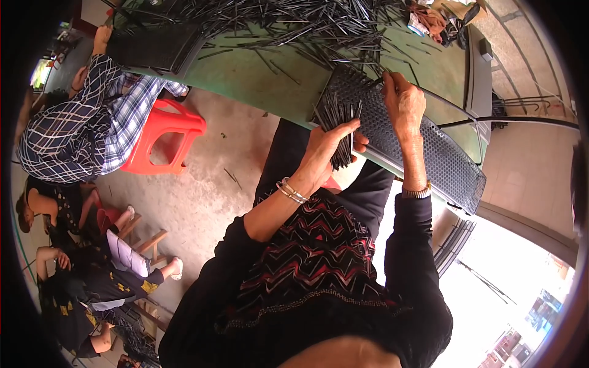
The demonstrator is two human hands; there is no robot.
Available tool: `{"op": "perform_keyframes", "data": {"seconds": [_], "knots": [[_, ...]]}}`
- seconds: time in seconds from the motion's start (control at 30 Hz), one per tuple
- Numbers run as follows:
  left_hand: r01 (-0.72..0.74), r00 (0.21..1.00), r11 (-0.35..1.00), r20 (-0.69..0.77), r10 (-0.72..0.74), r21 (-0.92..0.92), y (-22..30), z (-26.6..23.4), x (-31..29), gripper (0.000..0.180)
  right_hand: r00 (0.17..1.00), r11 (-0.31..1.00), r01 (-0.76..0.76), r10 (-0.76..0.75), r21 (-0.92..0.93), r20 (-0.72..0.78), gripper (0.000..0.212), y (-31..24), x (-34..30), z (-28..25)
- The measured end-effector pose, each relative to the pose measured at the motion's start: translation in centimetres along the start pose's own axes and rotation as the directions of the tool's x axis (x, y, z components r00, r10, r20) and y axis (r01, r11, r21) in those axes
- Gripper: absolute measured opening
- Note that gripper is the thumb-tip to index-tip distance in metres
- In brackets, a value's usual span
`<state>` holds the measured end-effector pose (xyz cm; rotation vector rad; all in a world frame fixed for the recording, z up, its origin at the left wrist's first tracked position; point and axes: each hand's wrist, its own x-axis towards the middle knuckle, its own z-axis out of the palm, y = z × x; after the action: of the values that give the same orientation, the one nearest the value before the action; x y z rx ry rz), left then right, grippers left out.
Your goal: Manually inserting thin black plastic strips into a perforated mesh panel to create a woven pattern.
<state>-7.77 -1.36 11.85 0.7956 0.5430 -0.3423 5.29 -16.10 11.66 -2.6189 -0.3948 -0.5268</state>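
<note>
My left hand [325, 146] is wrapped round a bundle of thin black sticks [341, 113], thumb across the front. The bundle stands roughly upright, its ends fanning out above the fingers. Beside it lies a long black tray [423, 147] with a honeycomb pattern of small holes, slanting across the table edge to the lower right. Over the tray's far end, my right hand [404, 103] is closed in a pinch. What its fingertips hold, if anything, is too thin to tell from the sticks behind.
A large heap of loose black sticks [313, 24] covers the far part of the green table [245, 92]. Crumpled bags [438, 21] lie at its back right. On the left, a person in a plaid sleeve sits by a red plastic stool [165, 138]; other people sit beyond.
</note>
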Motion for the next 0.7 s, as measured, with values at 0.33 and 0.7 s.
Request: {"op": "perform_keyframes", "data": {"seconds": [0.33,0.7], "knots": [[-0.027,0.999,0.999,-0.031,0.027,-0.03,-0.2,0.4,0.2,0.021,0.972,0.999,-0.049,0.042,0.021,0.23,0.036,-1.2,-0.4,-0.5],[-0.162,0.985,0.983,0.044,0.166,-0.088,-0.5,1.0,0.4,0.022,0.787,0.607,-0.51,0.043,0.609,0.616,0.019,-3.3,-3.5,-4.1]]}}
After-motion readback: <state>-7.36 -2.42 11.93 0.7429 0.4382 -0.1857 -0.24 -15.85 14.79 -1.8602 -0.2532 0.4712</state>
